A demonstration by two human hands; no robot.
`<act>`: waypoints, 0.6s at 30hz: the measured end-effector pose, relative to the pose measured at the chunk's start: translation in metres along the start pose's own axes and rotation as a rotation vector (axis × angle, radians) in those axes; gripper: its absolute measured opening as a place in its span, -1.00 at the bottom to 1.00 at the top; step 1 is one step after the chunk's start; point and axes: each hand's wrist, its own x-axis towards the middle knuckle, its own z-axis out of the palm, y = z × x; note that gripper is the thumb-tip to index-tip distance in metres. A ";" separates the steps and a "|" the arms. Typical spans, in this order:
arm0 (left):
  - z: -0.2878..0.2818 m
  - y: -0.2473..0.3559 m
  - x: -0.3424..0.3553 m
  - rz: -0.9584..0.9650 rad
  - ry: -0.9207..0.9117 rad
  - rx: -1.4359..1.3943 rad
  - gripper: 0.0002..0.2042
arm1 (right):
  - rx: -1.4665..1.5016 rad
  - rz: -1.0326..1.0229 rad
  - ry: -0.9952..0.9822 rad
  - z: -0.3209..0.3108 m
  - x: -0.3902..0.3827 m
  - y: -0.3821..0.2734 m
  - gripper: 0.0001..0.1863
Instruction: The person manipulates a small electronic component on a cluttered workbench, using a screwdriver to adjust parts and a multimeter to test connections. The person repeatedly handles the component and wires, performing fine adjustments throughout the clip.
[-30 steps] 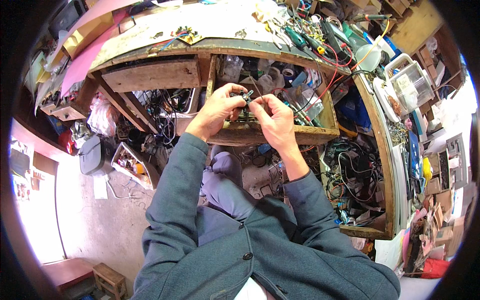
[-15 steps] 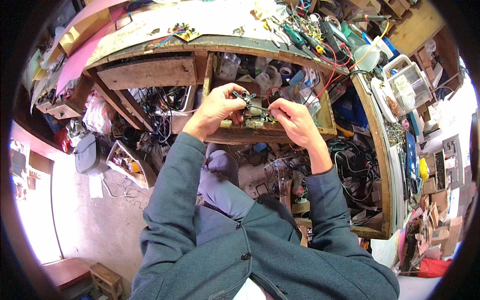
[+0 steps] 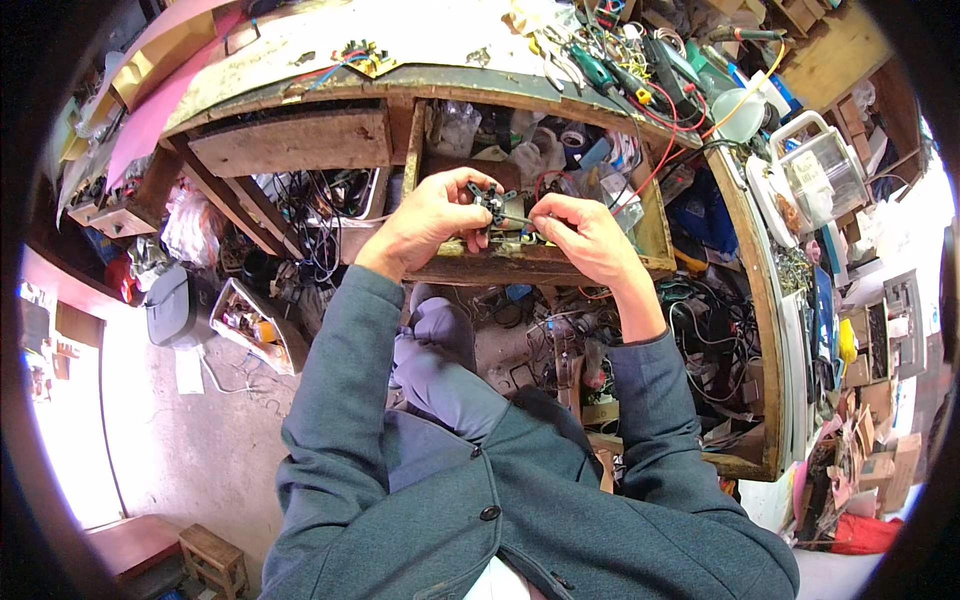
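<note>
Over the front of the pulled-out drawer, my left hand (image 3: 437, 215) pinches a small dark part (image 3: 487, 203) with short arms sticking out, between thumb and fingers. My right hand (image 3: 585, 235) is closed around a thin rod-like tool (image 3: 517, 218), its handle hidden by the fingers. The tool runs left to the small part and seems to meet it; the exact contact is too small to tell.
Below my hands is the wooden drawer (image 3: 540, 268), filled with plastic bags, tape and wires. On the bench above lie green-handled pliers (image 3: 592, 68), a small circuit board (image 3: 367, 60) and red and black leads. Clear plastic containers (image 3: 818, 170) stand at the right; tangled cables hang below.
My right hand has shifted slightly left, closer to my left hand, with the thin tool. My left hand keeps its pinch on the small dark part.
</note>
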 end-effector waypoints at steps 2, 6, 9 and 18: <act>-0.001 -0.001 0.000 -0.002 0.004 -0.008 -0.60 | -0.020 0.013 0.004 0.001 -0.002 -0.004 -0.84; 0.002 0.001 -0.001 0.003 0.035 -0.020 -0.61 | -0.050 0.036 0.072 0.005 -0.007 -0.013 -0.86; 0.002 0.000 -0.001 0.015 0.055 -0.002 -0.62 | -0.084 0.048 0.073 0.006 -0.009 -0.019 -0.87; 0.007 0.004 -0.003 0.017 0.069 -0.012 -0.63 | -0.123 0.012 0.101 0.010 -0.007 -0.016 -0.86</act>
